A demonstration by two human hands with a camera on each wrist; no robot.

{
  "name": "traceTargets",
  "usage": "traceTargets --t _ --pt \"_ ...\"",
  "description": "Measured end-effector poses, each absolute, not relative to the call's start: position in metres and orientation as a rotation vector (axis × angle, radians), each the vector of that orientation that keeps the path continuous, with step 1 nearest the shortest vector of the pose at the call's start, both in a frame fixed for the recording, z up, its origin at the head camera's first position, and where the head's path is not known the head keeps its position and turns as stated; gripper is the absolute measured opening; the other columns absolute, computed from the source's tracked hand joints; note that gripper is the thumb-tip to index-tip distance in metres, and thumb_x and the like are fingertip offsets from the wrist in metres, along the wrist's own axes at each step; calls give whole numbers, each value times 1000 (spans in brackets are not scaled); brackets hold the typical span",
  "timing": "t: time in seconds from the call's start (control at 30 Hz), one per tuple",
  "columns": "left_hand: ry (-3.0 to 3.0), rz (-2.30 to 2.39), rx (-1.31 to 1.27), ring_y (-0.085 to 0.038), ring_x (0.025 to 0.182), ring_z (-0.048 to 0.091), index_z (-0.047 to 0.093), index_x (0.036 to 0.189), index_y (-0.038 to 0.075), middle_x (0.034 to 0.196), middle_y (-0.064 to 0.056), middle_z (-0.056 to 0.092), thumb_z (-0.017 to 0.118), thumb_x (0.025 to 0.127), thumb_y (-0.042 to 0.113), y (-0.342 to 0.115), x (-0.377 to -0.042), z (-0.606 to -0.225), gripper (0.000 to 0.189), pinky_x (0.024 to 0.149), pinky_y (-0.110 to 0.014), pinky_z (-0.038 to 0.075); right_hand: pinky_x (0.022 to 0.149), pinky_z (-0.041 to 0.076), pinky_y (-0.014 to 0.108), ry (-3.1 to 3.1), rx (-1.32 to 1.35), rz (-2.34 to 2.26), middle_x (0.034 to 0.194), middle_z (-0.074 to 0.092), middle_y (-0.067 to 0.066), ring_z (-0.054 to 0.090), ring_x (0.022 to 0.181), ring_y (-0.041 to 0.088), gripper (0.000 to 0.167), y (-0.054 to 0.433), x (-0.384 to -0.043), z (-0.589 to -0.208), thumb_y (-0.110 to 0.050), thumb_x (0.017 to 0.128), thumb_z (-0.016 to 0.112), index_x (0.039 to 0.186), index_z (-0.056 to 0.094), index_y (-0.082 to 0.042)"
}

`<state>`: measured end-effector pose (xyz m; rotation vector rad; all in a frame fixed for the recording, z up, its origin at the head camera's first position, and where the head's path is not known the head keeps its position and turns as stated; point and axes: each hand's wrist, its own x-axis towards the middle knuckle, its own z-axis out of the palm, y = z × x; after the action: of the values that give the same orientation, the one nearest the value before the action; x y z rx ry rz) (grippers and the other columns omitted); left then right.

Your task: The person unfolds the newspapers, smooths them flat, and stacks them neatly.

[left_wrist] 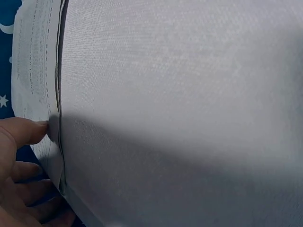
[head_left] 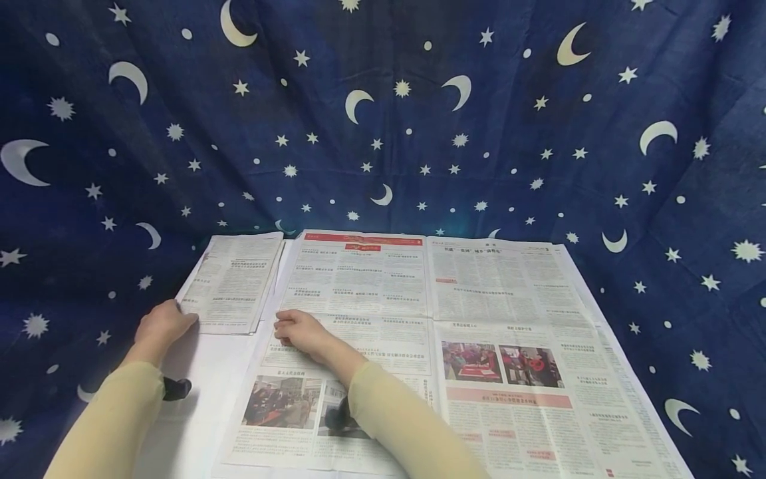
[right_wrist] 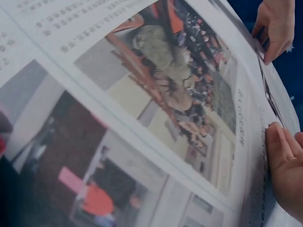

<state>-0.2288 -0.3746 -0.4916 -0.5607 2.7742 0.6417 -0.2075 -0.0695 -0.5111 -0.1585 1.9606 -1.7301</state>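
My left hand (head_left: pixel 163 327) is at the near left corner of a folded newspaper (head_left: pixel 233 283) on the white table. In the left wrist view its thumb (left_wrist: pixel 28 131) touches the paper, while the other fingers (left_wrist: pixel 28 189) spread loosely past the table edge. My right hand (head_left: pixel 304 334) is over the left margin of a large spread newspaper (head_left: pixel 359 332), its fingers pointing left. The right wrist view shows its fingers (right_wrist: pixel 279 142) nearly straight near the paper's edge, with nothing held. Photos on the sheet fill much of that view.
The white tabletop (head_left: pixel 185 392) shows as a strip between the folded paper and the spread one. A dark blue curtain (head_left: pixel 383 133) with moons and stars hangs behind and at both sides. Dark wrist devices (head_left: pixel 176 388) sit at the cuffs.
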Motion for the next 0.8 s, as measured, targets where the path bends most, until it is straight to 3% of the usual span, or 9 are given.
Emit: traceTargets --t 0.27,0.53,0.8 --pt "2911 563 -474 -51 93 55 47 124 -23 108 -40 55 59 94 13 -365 -229 -492 49 79 -62 48 91 56 28 2003 -207 -1708 124 68 2 67 104 14 45 -69 -206 -517 -18 97 64 140 59 -6" --pt "2879 656 -574 -55 105 44 39 131 -24 116 -41 42 59 94 11 -361 -229 -490 55 95 -69 41 90 56 27 2039 -177 -1688 119 69 -3 67 103 11 41 -73 -204 -517 -18 98 64 138 62 -10" --pt "2878 692 -570 -56 106 48 34 133 -26 117 -43 42 59 94 9 -363 -230 -490 59 93 -68 43 89 56 26 2066 -178 -1653 118 69 -4 67 102 9 41 -73 -203 -516 -22 98 64 138 62 -12"
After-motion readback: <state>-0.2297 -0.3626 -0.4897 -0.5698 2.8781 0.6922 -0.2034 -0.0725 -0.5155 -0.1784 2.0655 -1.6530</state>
